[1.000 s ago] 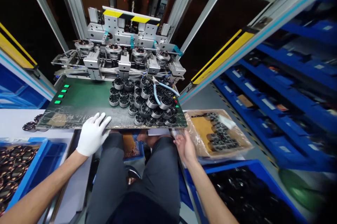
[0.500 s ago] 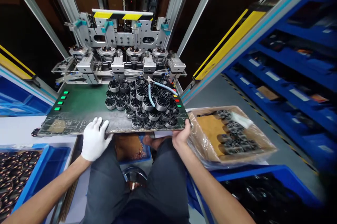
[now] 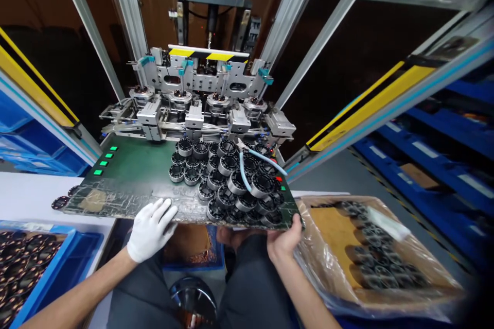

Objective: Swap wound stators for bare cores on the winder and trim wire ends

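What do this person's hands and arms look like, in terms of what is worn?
The left hand wears a white glove ending at the wrist; the right hand is ungloved. The left forearm and right forearm show no sleeve, watch or band.

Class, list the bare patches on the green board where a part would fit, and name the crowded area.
Free: the green board between the lit buttons and the ring pile, in front of the fixture; the taped front strip beside the gloved left hand. Crowded: the board's right half, rings stacked to the edge by the right hand.
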Tool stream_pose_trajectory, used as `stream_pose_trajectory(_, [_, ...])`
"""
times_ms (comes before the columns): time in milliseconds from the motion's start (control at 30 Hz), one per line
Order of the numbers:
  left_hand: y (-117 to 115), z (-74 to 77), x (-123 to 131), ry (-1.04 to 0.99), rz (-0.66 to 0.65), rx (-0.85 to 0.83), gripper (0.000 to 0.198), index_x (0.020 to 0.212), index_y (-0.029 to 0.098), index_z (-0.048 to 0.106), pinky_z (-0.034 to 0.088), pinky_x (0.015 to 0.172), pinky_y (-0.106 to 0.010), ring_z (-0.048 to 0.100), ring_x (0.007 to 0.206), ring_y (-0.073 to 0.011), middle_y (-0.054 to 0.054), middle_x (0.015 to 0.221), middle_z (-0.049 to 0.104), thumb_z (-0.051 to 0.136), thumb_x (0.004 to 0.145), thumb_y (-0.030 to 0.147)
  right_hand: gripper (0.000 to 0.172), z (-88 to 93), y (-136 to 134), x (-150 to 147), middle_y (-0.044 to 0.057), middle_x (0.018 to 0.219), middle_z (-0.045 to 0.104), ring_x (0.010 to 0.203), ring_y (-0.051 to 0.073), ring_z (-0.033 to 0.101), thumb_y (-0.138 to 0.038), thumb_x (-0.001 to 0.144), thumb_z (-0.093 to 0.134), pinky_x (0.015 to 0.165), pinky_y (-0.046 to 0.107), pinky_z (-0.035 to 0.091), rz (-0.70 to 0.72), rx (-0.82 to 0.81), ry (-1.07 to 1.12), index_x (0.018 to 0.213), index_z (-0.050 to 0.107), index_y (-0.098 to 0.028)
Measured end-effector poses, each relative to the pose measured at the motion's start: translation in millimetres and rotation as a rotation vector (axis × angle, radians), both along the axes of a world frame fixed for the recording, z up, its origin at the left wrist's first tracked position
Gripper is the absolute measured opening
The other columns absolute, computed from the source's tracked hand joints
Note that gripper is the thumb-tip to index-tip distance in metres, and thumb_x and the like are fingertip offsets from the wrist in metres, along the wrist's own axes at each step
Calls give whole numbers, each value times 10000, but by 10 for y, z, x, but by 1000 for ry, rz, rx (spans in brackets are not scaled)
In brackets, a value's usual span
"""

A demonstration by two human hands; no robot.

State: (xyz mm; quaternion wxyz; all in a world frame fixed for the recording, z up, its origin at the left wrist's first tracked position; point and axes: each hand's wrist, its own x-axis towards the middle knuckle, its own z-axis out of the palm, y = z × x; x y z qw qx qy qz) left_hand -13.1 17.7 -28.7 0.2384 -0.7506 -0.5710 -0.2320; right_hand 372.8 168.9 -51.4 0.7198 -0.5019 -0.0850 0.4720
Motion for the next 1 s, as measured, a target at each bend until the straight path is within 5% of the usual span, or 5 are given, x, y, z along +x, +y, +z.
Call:
stream_pose_trajectory(200, [0, -92, -77, -35, -50, 30, 321, 1421, 228, 742, 540, 1115, -471, 732, 1332, -320, -130, 1407, 796, 634, 1121, 263, 690, 19, -24, 39, 64, 1323, 844, 1086, 249, 813, -641, 803, 831, 779, 342, 690, 20, -7, -11, 1344, 808, -213])
stream_pose_trajectory(467, [57, -129, -117, -56, -106, 121, 266, 1380, 235, 737, 541, 1084, -430, 766, 1255, -278, -99, 1342, 831, 637, 1134, 242, 668, -35, 2, 91, 57, 1219, 870, 904, 235, 824, -585, 781, 869, 648, 350, 688, 15, 1, 42, 1336, 818, -216])
stream_pose_trajectory(767, [26, -99, -129, -4, -92, 99, 297, 1364, 245, 773, 559, 1101, -425, 768, 1261, -286, -106, 1344, 827, 701, 1077, 227, 653, -77, 15, 110, 54, 1198, 874, 954, 239, 835, -579, 732, 895, 672, 332, 709, 16, 46, 37, 1275, 823, -224])
stream_pose_trajectory(1000, [26, -132, -124, -11, -97, 120, 304, 1351, 251, 782, 565, 1099, -417, 783, 1233, -280, -92, 1320, 838, 713, 1059, 204, 678, 18, -4, 50, 37, 1255, 860, 1144, 256, 809, -621, 765, 839, 859, 359, 701, 13, -14, -17, 1321, 806, -234])
